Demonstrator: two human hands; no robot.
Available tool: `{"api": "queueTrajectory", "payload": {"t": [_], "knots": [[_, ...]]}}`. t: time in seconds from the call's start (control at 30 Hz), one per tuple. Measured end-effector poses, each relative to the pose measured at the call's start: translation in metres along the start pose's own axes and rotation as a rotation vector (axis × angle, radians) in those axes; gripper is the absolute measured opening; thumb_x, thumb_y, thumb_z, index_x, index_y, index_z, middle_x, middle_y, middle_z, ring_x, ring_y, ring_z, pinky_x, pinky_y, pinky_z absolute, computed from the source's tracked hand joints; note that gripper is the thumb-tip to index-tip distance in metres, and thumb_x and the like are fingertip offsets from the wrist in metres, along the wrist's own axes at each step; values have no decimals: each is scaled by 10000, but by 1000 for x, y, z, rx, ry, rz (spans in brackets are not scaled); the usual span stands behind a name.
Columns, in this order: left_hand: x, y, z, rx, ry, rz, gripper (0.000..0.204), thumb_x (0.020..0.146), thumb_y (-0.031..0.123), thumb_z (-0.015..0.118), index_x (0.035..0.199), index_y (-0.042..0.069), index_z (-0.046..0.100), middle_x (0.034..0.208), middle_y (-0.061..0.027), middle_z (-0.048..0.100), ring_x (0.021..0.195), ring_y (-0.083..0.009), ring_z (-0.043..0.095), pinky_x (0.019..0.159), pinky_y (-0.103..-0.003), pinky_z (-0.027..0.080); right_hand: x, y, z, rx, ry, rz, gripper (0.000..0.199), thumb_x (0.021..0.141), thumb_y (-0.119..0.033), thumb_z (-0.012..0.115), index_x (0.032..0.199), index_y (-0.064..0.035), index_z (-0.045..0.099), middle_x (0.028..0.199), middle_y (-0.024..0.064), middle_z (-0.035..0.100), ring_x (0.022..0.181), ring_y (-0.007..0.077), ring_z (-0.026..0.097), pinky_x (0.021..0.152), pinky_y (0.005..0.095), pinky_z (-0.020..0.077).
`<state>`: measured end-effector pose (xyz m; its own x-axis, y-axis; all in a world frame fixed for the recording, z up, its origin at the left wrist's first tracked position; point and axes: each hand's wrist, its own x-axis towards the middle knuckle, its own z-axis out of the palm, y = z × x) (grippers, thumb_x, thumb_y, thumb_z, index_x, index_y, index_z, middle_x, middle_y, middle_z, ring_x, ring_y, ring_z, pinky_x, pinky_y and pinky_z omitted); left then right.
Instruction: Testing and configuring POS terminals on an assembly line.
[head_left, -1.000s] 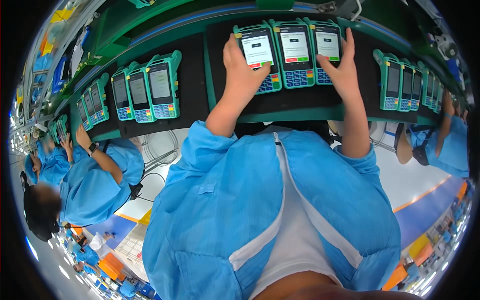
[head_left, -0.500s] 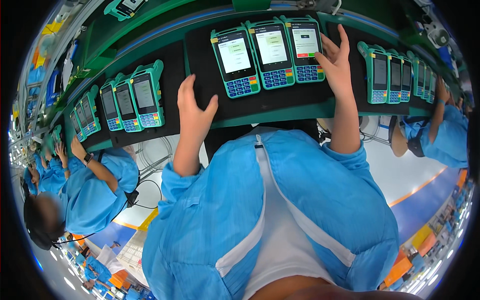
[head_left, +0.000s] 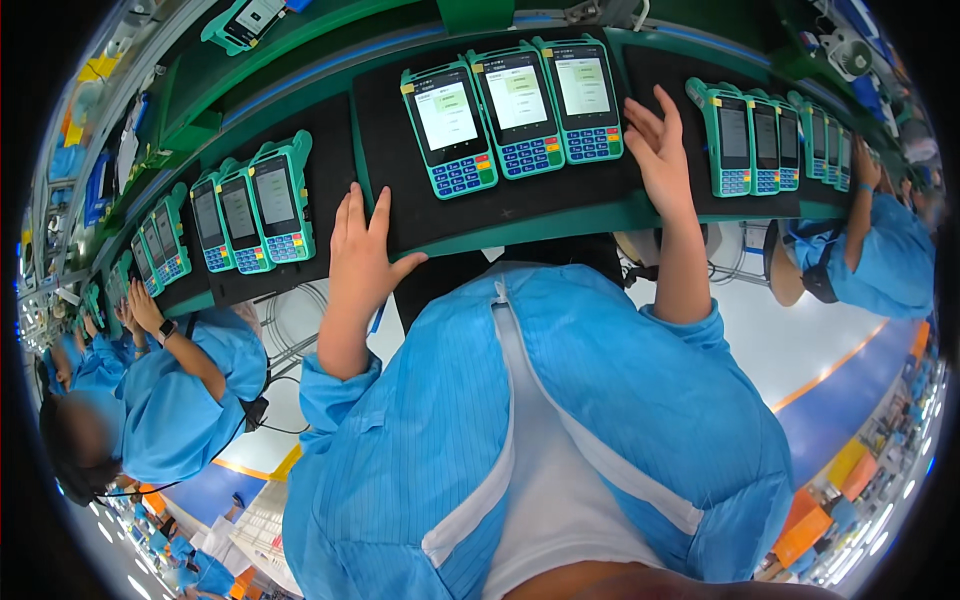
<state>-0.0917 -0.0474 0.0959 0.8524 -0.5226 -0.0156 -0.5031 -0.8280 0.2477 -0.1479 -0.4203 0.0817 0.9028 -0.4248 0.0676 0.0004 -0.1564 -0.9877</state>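
Three payment terminals in teal frames stand in a row before me: a left terminal (head_left: pixel 450 130), a middle terminal (head_left: pixel 516 112) and a right terminal (head_left: pixel 581 98). All have lit, mostly white screens above blue keypads with a few coloured keys. My left hand (head_left: pixel 362 250) is open at the near left edge of the black mat (head_left: pixel 520 206), fingers spread and holding nothing. Just right of the right terminal, my right hand (head_left: pixel 660 155) is open with fingers apart. It holds nothing, and whether a fingertip touches the frame I cannot tell.
More terminals stand on a mat to the left (head_left: pixel 252 215) and another group to the right (head_left: pixel 750 140). One more device (head_left: pixel 248 22) sits on the green shelf at the far left. A co-worker (head_left: pixel 185 385) in blue works at left, another (head_left: pixel 868 260) at right.
The right terminal's screen went from a page with red and green buttons to a list like the others. My right hand left that screen; my left hand came down toward the mat's edge.
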Motion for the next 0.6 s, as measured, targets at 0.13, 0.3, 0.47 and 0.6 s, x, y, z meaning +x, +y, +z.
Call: {"api": "queueTrajectory", "payload": {"t": [0.13, 0.3, 0.47, 0.6], "knots": [[7, -18, -3, 5, -26, 109, 859, 654, 312, 843, 1396, 103, 464, 1432, -270, 386, 1361, -397, 336, 1089, -470, 311, -25, -5, -4, -119, -57, 4, 714, 877, -27, 561, 1487, -49, 191, 1426, 268, 414, 1351, 360, 398, 1119, 413, 317], [9, -27, 2, -43, 6, 231, 751, 678, 229, 823, 1363, 154, 522, 1430, -265, 395, 1371, -396, 320, 1093, -465, 298, -51, -13, -2, -565, -117, -132, 782, 818, -86, 625, 1470, 24, 207, 1431, 293, 381, 1355, 415, 360, 1118, 422, 305], [8, -29, 3, -249, 1, 158, 734, 650, 101, 829, 1327, 135, 549, 1471, -239, 353, 1379, -389, 313, 1107, -441, 307, -71, -11, 13, -926, -138, -306, 833, 779, -247, 678, 1425, 84, 269, 1340, 363, 422, 1296, 481, 390, 1104, 470, 317], [16, -33, -9, -317, 29, 126, 752, 614, 50, 828, 1312, 124, 558, 1468, -224, 376, 1387, -366, 322, 1112, -426, 319, -87, -14, 21, -915, -72, -321, 833, 783, -303, 671, 1398, 112, 294, 1317, 360, 447, 1279, 474, 415, 1085, 471, 341]]}}
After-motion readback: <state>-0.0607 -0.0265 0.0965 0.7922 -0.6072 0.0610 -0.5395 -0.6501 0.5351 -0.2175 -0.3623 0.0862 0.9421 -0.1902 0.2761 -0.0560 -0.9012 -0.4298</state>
